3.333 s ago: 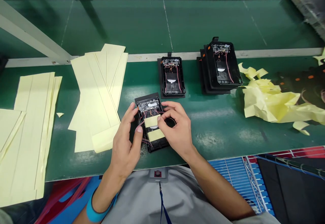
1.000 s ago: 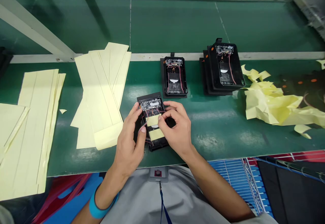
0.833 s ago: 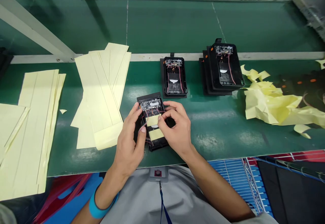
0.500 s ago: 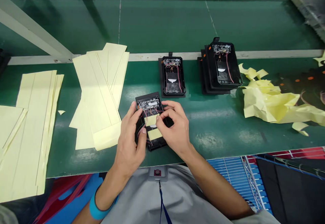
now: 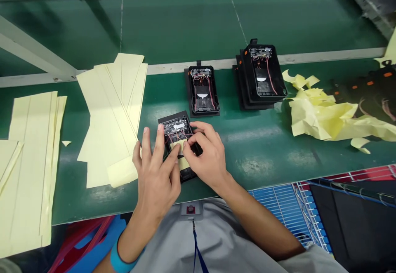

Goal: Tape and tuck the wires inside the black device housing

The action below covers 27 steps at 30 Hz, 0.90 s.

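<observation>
A black plastic housing [image 5: 188,176] with a circuit board [image 5: 176,127] and thin wires lies slightly tilted on the bench before me. Inside it are two yellow pieces, an upper one [image 5: 183,142] and a lower one [image 5: 184,163]. My left hand [image 5: 156,176] spreads over the housing's left side, its index fingertip on the upper yellow piece. From the right, my right hand [image 5: 208,155] pinches at that piece's right edge, thumb and index finger together. What exactly sits between those fingertips is mostly hidden.
Behind stands another open housing [image 5: 202,91], with a stack of housings [image 5: 262,77] to its right. Yellow sheets [image 5: 108,116] lie at left, and more sheets [image 5: 31,161] further left. Crumpled yellow paper [image 5: 321,114] covers the right, beside dark orange-marked parts [image 5: 369,84].
My left hand has let go of the housing's left edge and spread its fingers, bringing the index fingertip onto the upper yellow piece. My right hand keeps its pinch. The view has shifted slightly.
</observation>
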Tool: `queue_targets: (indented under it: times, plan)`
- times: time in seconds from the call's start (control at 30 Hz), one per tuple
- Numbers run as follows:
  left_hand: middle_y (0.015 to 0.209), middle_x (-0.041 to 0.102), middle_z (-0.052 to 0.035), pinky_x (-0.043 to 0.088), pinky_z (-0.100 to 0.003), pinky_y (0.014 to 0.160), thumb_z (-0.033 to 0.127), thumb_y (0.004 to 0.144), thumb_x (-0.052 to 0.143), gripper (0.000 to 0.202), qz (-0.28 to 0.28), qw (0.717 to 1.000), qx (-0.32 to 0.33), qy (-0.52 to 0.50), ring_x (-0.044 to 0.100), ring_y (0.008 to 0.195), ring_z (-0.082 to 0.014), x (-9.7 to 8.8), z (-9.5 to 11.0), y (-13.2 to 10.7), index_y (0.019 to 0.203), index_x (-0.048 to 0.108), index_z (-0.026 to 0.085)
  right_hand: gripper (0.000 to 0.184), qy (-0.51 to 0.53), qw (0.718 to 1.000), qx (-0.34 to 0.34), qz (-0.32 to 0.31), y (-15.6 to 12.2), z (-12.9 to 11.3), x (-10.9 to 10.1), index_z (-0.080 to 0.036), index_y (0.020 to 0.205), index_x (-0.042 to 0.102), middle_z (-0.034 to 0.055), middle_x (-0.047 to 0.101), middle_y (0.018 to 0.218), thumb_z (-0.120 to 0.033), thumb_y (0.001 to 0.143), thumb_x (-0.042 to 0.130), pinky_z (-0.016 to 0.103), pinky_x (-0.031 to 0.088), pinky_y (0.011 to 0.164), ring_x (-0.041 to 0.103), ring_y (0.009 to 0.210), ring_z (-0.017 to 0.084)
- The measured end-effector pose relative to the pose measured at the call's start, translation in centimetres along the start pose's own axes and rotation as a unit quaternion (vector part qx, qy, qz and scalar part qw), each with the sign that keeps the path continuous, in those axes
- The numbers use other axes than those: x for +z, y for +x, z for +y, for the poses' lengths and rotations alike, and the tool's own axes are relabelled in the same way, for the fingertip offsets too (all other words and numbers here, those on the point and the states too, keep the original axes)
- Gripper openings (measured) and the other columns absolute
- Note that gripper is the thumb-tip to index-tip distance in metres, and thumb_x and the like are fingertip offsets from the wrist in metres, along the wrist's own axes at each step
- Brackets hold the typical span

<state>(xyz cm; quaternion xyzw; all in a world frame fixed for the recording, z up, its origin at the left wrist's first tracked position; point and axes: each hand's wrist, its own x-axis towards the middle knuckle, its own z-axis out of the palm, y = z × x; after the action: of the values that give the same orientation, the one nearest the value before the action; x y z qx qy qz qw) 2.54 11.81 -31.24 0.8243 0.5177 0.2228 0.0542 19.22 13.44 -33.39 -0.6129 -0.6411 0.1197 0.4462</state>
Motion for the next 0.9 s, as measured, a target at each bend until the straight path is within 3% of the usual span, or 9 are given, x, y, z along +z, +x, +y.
queue_targets:
  times: [0.13,0.27,0.43,0.63,0.7,0.73,0.83,0.9]
  plan:
    - [0.185,0.014,-0.009,0.022,-0.077,0.133,0.021,0.107,0.059,0.04,-0.026,0.999,-0.011,0.023,0.01,0.173,-0.0495,0.3,0.3,0.1,0.144,0.074,0.023,0.012,-0.035,0.999,-0.024,-0.005,0.0,0.0,-0.1,-0.021,0.086,0.061,0.0093,0.072,0.139,-0.018,0.096,0.067,0.041,0.053,0.09,0.075,0.107,0.021]
    - [0.186,0.005,-0.0067,0.021,-0.08,0.132,0.019,0.105,0.058,0.049,-0.043,0.999,-0.004,0.02,0.002,0.175,-0.0482,0.8,0.0,-0.3,0.153,0.067,0.029,0.011,-0.072,0.997,-0.037,-0.017,-0.1,0.0,-0.2,-0.022,0.088,0.062,0.0106,0.072,0.14,-0.02,0.098,0.065,0.042,0.056,0.091,0.074,0.111,0.024]
    - [0.186,0.01,-0.004,0.016,-0.083,0.132,0.018,0.103,0.057,0.049,-0.043,0.999,0.011,-0.011,0.004,0.174,-0.0479,1.1,-0.1,-0.4,0.15,0.065,0.029,0.012,-0.116,0.991,-0.06,-0.037,-0.1,-0.4,-0.5,-0.022,0.091,0.065,0.012,0.07,0.144,-0.021,0.102,0.062,0.046,0.061,0.092,0.073,0.113,0.027]
    - [0.185,0.015,-0.0037,0.008,-0.081,0.136,0.019,0.105,0.054,0.043,-0.039,0.999,0.037,0.002,0.005,0.175,-0.0455,1.1,0.1,0.4,0.146,0.066,0.021,0.009,-0.128,0.987,-0.093,-0.031,-0.4,-0.3,-1.4,-0.021,0.096,0.073,0.0126,0.067,0.15,-0.026,0.102,0.067,0.046,0.065,0.091,0.072,0.117,0.029]
    - [0.185,0.014,-0.0042,0.01,-0.081,0.136,0.019,0.105,0.053,0.041,-0.041,0.998,0.046,0.021,0.006,0.175,-0.0461,1.1,0.1,0.5,0.145,0.066,0.019,0.01,-0.126,0.986,-0.107,-0.015,-0.6,-0.2,-1.7,-0.022,0.107,0.076,0.0134,0.064,0.154,-0.023,0.101,0.068,0.044,0.066,0.091,0.073,0.118,0.028]
    - [0.185,0.014,-0.0044,0.01,-0.081,0.136,0.019,0.105,0.053,0.041,-0.041,0.998,0.048,0.029,0.006,0.175,-0.0463,1.1,0.0,0.5,0.144,0.066,0.018,0.02,-0.131,0.985,-0.109,-0.01,-0.6,-0.1,-1.8,-0.023,0.119,0.077,0.014,0.062,0.157,-0.021,0.101,0.068,0.043,0.066,0.091,0.073,0.117,0.027]
    - [0.185,0.013,-0.0049,0.012,-0.082,0.135,0.018,0.106,0.052,0.039,-0.04,0.997,0.05,0.039,0.007,0.175,-0.0465,1.1,0.1,0.2,0.142,0.067,0.017,0.055,-0.135,0.987,-0.083,-0.005,-0.5,-0.1,-2.5,-0.028,0.158,0.059,0.0146,0.055,0.164,-0.02,0.104,0.063,0.041,0.067,0.087,0.074,0.115,0.025]
    - [0.185,0.012,-0.0059,0.014,-0.084,0.134,0.017,0.105,0.051,0.041,-0.041,0.997,0.047,0.04,0.007,0.174,-0.0473,1.2,0.1,-0.1,0.143,0.065,0.016,0.061,-0.096,0.994,-0.046,-0.012,-0.5,-0.1,-2.8,-0.03,0.164,0.052,0.0128,0.055,0.164,-0.021,0.105,0.06,0.042,0.067,0.091,0.073,0.119,0.025]
